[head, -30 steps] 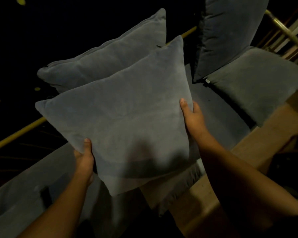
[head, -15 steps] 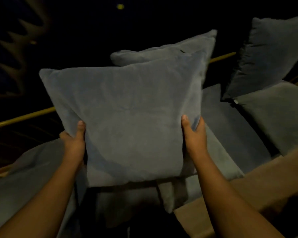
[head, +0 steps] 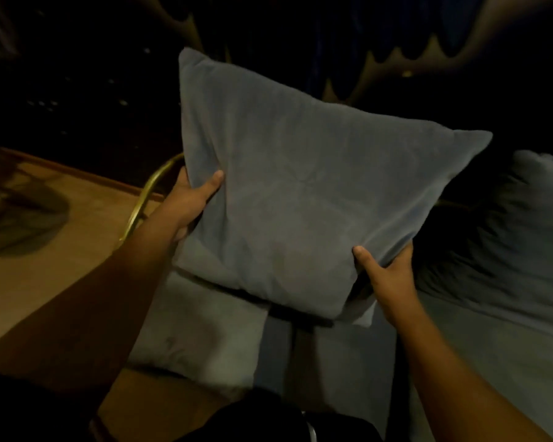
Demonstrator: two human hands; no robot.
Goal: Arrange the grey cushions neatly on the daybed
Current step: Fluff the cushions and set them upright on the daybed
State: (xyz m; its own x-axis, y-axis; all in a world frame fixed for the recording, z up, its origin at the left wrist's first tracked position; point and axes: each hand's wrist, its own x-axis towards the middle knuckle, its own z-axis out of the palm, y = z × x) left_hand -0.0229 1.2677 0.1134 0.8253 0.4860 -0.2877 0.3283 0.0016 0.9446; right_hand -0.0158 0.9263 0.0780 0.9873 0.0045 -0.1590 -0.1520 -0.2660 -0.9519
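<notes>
I hold a square grey cushion (head: pixel 300 199) upright in front of me, tilted so that one corner points up left. My left hand (head: pixel 193 199) grips its left edge with the thumb on the front face. My right hand (head: pixel 385 272) grips its lower right edge. Under the cushion lies the grey daybed mattress (head: pixel 211 333). Another grey cushion (head: pixel 508 244) sits blurred at the right, partly hidden behind the held one.
A curved brass rail (head: pixel 147 193) of the daybed frame rises at the left end. Tan patterned floor (head: pixel 45 250) spreads to the left. The background is dark, with a scalloped gold trim (head: pixel 390 62) high up.
The view has swung to the left end of the daybed. The cushion went left with both hands and tilted; the other cushions have slid off to the right.
</notes>
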